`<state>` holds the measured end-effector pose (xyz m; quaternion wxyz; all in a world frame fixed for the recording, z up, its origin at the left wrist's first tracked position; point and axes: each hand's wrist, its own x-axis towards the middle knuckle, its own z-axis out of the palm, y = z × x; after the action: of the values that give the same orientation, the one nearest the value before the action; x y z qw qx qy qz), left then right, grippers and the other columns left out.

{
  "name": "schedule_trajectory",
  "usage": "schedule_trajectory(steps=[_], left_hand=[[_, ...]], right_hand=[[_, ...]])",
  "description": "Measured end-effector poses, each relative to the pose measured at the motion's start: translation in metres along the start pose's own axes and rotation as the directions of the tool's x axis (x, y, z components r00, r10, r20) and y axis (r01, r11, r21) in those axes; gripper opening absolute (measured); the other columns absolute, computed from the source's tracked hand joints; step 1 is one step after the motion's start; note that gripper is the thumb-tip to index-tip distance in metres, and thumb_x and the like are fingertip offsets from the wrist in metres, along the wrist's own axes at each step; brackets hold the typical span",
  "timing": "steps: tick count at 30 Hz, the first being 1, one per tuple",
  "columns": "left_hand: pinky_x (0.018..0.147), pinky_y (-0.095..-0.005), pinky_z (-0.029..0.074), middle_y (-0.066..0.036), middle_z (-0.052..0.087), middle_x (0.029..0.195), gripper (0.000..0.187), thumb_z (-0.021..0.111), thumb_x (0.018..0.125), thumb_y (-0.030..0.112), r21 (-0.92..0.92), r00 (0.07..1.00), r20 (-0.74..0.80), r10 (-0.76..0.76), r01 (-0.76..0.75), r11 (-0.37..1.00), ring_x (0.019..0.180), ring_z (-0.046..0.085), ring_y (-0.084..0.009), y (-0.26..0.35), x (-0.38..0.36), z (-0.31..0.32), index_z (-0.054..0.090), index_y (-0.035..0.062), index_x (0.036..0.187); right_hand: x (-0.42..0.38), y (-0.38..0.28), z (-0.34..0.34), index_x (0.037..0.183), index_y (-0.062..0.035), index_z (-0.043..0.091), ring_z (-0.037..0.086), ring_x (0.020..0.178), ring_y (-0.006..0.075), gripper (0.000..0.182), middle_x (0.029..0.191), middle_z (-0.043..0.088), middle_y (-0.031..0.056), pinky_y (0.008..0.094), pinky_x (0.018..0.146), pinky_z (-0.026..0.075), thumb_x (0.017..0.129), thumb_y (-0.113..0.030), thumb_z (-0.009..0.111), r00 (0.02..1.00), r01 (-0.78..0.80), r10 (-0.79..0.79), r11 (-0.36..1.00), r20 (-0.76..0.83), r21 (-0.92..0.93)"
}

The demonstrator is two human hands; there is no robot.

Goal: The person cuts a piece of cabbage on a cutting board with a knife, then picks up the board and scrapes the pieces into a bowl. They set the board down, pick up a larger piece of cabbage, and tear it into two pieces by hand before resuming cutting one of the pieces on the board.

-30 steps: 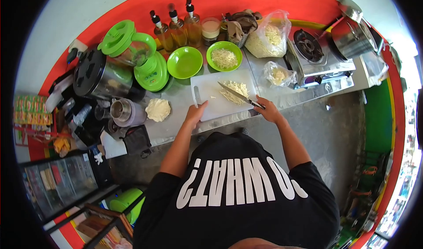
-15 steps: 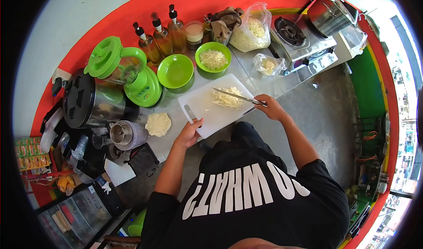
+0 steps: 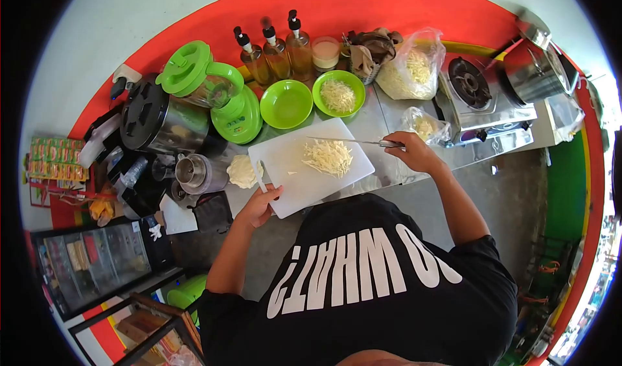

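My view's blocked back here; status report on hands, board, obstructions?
Left hand on left end of cutting board. Right hand holding knife, far side of pale shreds. Two green bowls beyond board, not blocking it.

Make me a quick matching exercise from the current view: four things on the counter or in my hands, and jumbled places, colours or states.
Things:
1. knife
2. cutting board
3. blender
4. pile of pale shreds

Places, colours or states:
A. green base and lid
B. lying on a white surface
C. held in the right hand
D. gripped at one end by the left hand

Pairs: 1-C, 2-D, 3-A, 4-B
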<state>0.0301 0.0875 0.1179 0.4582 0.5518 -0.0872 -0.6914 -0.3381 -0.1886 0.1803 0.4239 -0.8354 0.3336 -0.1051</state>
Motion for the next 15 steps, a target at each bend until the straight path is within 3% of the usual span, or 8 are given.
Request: schedule_trajectory(steps=[3,11,15], left_hand=[[0.080,-0.0332,0.055,0.000,0.062,0.098,0.020,0.070,0.098,0.029,-0.013,0.998,-0.060,-0.024,0.024,1.000,0.092,0.063,-0.0126,0.004,-0.020,0.010,0.060,0.0116,0.100],[0.090,-0.0346,0.055,-0.001,0.061,0.106,0.026,0.067,0.099,0.027,-0.182,0.954,-0.280,0.110,-0.165,0.969,0.102,0.063,-0.0143,-0.017,-0.033,0.060,0.061,0.0076,0.115],[0.093,-0.0339,0.054,-0.002,0.063,0.113,0.030,0.065,0.101,0.026,-0.215,0.937,-0.317,0.147,-0.222,0.951,0.107,0.062,-0.0137,-0.003,-0.022,0.106,0.060,0.0056,0.122]], right_hand=[[0.016,0.002,-0.014,0.112,0.0026,0.069,0.067,0.086,0.0319,0.027,0.098,0.070,0.0198,0.0398,0.080,0.053,0.091,-0.014,0.071,0.994,0.070,-0.070,0.998,0.080,0.000],[0.040,0.025,-0.029,0.112,0.0004,0.065,0.063,0.080,0.0419,0.023,0.087,0.067,0.0238,0.0443,0.075,0.050,0.095,-0.015,0.065,0.973,0.110,-0.114,0.993,0.201,0.031],[0.046,0.034,-0.036,0.110,0.0001,0.063,0.062,0.082,0.0441,0.021,0.086,0.066,0.0245,0.0471,0.074,0.049,0.097,-0.017,0.063,0.968,0.106,-0.103,0.994,0.231,-0.002]])
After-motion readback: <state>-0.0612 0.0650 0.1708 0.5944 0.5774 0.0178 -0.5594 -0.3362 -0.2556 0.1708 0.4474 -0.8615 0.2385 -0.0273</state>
